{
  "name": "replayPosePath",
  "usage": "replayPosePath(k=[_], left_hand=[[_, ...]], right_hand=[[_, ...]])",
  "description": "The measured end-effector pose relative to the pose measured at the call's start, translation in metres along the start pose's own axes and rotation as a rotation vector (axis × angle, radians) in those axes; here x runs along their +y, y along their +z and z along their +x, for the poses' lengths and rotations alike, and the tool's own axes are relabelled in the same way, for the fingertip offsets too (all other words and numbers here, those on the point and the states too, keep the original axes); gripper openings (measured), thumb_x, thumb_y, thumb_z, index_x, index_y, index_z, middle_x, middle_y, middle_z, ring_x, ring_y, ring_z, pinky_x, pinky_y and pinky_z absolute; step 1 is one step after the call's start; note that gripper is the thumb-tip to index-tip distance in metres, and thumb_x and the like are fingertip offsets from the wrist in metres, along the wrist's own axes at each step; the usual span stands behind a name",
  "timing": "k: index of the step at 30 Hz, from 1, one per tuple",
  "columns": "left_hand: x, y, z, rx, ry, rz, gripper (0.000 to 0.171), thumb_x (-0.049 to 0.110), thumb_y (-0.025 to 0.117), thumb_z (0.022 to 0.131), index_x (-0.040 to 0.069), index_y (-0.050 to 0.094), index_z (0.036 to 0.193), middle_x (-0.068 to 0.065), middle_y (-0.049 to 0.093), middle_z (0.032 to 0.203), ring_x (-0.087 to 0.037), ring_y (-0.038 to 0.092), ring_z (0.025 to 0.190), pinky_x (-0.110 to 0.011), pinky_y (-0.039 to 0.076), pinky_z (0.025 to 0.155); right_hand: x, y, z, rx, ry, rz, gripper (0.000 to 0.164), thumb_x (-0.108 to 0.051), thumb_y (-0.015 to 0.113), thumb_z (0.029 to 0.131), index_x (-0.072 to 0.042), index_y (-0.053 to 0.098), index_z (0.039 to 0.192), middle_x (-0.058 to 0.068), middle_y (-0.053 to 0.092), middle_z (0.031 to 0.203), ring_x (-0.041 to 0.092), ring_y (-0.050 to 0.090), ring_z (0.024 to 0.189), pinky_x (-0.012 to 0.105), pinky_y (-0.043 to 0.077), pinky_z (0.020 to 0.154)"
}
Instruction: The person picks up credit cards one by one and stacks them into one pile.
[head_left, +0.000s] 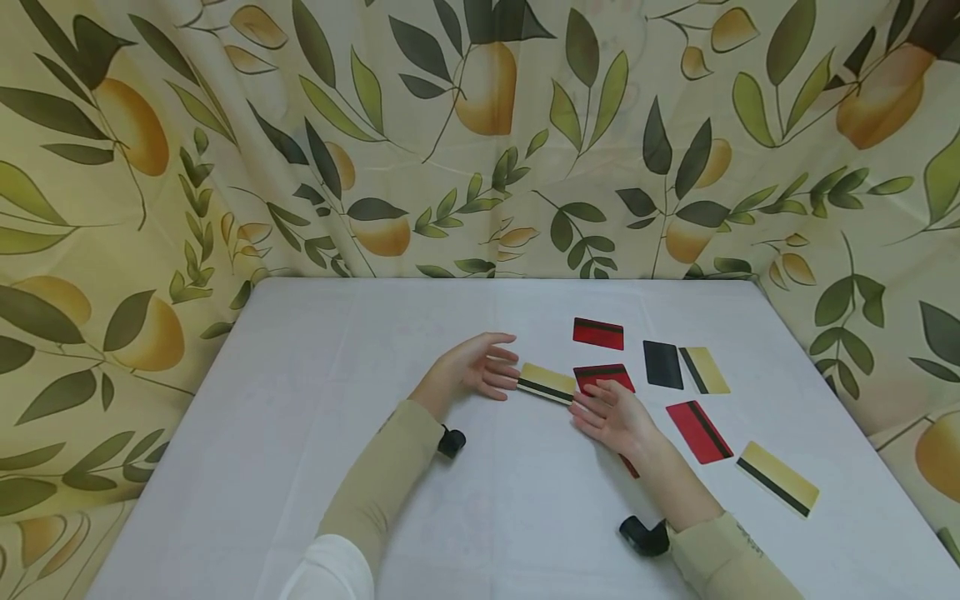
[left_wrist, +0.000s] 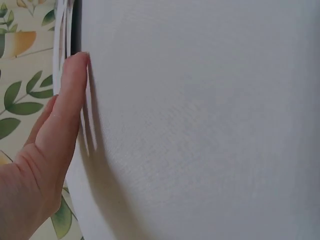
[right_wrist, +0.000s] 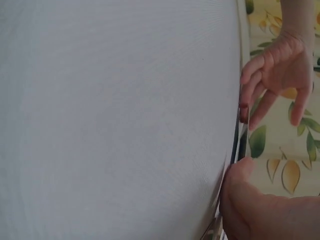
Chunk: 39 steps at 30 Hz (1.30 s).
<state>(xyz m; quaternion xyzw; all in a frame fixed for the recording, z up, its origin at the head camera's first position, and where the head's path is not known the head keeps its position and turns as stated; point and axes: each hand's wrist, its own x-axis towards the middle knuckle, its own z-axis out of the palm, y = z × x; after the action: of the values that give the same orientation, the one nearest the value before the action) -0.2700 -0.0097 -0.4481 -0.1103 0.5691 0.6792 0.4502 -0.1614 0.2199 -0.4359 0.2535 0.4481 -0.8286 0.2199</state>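
A gold card with a black stripe (head_left: 547, 382) lies between my two hands on the table. My left hand (head_left: 480, 367) is at its left end, palm turned inward, fingers extended and fingertips touching or almost touching the edge. At the right end, the fingertips of my right hand (head_left: 618, 421) meet the card's edge, fingers fairly straight. Just behind that hand is a red card (head_left: 602, 374), partly covered by the fingers. Another red card (head_left: 631, 468) pokes out from under the right wrist, mostly hidden. The right wrist view shows the left hand (right_wrist: 287, 65) with spread fingers.
Right of the hands lie a black card (head_left: 663, 365), a gold card (head_left: 705, 370), a red card (head_left: 700, 432) and another gold card (head_left: 778, 479). One more red card (head_left: 598, 333) lies farther back. A fruit-patterned curtain (head_left: 465, 192) hangs behind the white table (head_left: 300, 400).
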Motion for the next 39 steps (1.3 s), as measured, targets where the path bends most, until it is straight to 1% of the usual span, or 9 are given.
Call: replayPosePath(k=[3, 6, 13, 22, 24, 27, 31, 36, 39], left_hand=[[-0.002, 0.001, 0.0, -0.004, 0.002, -0.022, 0.058, 0.04, 0.054, 0.088, -0.002, 0.047, 0.128, -0.022, 0.056, 0.118, -0.037, 0.057, 0.105, -0.052, 0.047, 0.088], [-0.003, 0.002, -0.001, 0.006, 0.007, -0.038, 0.057, 0.038, 0.054, 0.089, -0.004, 0.046, 0.128, -0.024, 0.054, 0.119, -0.037, 0.055, 0.108, -0.052, 0.045, 0.09], [-0.007, 0.005, -0.001, 0.032, 0.003, -0.025, 0.055, 0.036, 0.055, 0.089, -0.007, 0.049, 0.123, -0.024, 0.055, 0.117, -0.037, 0.057, 0.106, -0.051, 0.046, 0.09], [-0.015, 0.006, 0.002, 0.029, -0.003, 0.006, 0.049, 0.032, 0.052, 0.091, -0.004, 0.051, 0.124, -0.021, 0.058, 0.112, -0.033, 0.061, 0.098, -0.05, 0.047, 0.089], [-0.016, 0.006, 0.003, 0.033, 0.005, 0.013, 0.048, 0.031, 0.052, 0.091, -0.003, 0.05, 0.125, -0.022, 0.058, 0.115, -0.033, 0.061, 0.097, -0.05, 0.047, 0.089], [-0.019, 0.006, 0.004, 0.036, 0.025, 0.023, 0.044, 0.027, 0.052, 0.091, -0.001, 0.051, 0.125, -0.023, 0.058, 0.117, -0.031, 0.063, 0.093, -0.049, 0.048, 0.087], [-0.022, 0.007, 0.001, 0.064, 0.059, 0.003, 0.034, 0.02, 0.055, 0.09, 0.003, 0.055, 0.119, -0.02, 0.064, 0.104, -0.028, 0.065, 0.084, -0.047, 0.052, 0.082], [-0.025, 0.009, -0.004, 0.135, 0.115, -0.057, 0.03, 0.016, 0.061, 0.087, 0.003, 0.059, 0.114, -0.012, 0.067, 0.084, -0.026, 0.067, 0.076, -0.043, 0.055, 0.074], [-0.028, 0.009, -0.007, 0.168, 0.16, -0.088, 0.032, 0.012, 0.062, 0.086, 0.004, 0.06, 0.117, -0.011, 0.068, 0.084, -0.025, 0.067, 0.074, -0.043, 0.056, 0.072]], right_hand=[[-0.001, 0.0, 0.0, -0.004, 0.008, 0.016, 0.058, -0.033, 0.029, 0.098, -0.009, 0.007, 0.147, 0.012, 0.015, 0.151, 0.026, 0.041, 0.124, 0.036, 0.028, 0.108], [-0.002, 0.0, 0.001, -0.015, 0.008, 0.035, 0.059, -0.032, 0.03, 0.099, -0.008, 0.007, 0.147, 0.012, 0.015, 0.151, 0.026, 0.046, 0.118, 0.036, 0.028, 0.108], [-0.004, 0.001, 0.002, -0.017, 0.0, 0.022, 0.058, -0.029, 0.03, 0.099, -0.004, 0.007, 0.146, 0.014, 0.016, 0.149, 0.026, 0.046, 0.116, 0.036, 0.027, 0.108], [-0.002, 0.001, 0.005, -0.023, -0.005, -0.037, 0.057, -0.029, 0.031, 0.099, -0.004, 0.01, 0.146, 0.014, 0.016, 0.149, 0.024, 0.048, 0.113, 0.034, 0.028, 0.107], [-0.003, 0.001, 0.006, -0.02, -0.004, -0.042, 0.056, -0.028, 0.032, 0.099, -0.004, 0.012, 0.146, 0.015, 0.022, 0.146, 0.023, 0.051, 0.11, 0.034, 0.029, 0.107], [-0.005, 0.003, 0.007, -0.017, -0.002, -0.041, 0.052, -0.026, 0.035, 0.098, -0.005, 0.02, 0.143, 0.012, 0.043, 0.129, 0.022, 0.057, 0.103, 0.035, 0.033, 0.105], [-0.009, 0.005, 0.007, -0.018, -0.012, -0.064, 0.04, -0.023, 0.04, 0.097, -0.007, 0.037, 0.134, 0.005, 0.061, 0.101, 0.02, 0.063, 0.093, 0.034, 0.041, 0.099], [-0.012, 0.009, 0.01, 0.005, -0.031, -0.091, 0.026, -0.023, 0.05, 0.095, -0.013, 0.053, 0.118, 0.003, 0.064, 0.094, 0.018, 0.065, 0.087, 0.035, 0.045, 0.094], [-0.013, 0.013, 0.012, 0.015, -0.044, -0.108, 0.033, -0.022, 0.054, 0.093, -0.013, 0.051, 0.125, 0.003, 0.062, 0.095, 0.017, 0.065, 0.087, 0.033, 0.049, 0.09]])
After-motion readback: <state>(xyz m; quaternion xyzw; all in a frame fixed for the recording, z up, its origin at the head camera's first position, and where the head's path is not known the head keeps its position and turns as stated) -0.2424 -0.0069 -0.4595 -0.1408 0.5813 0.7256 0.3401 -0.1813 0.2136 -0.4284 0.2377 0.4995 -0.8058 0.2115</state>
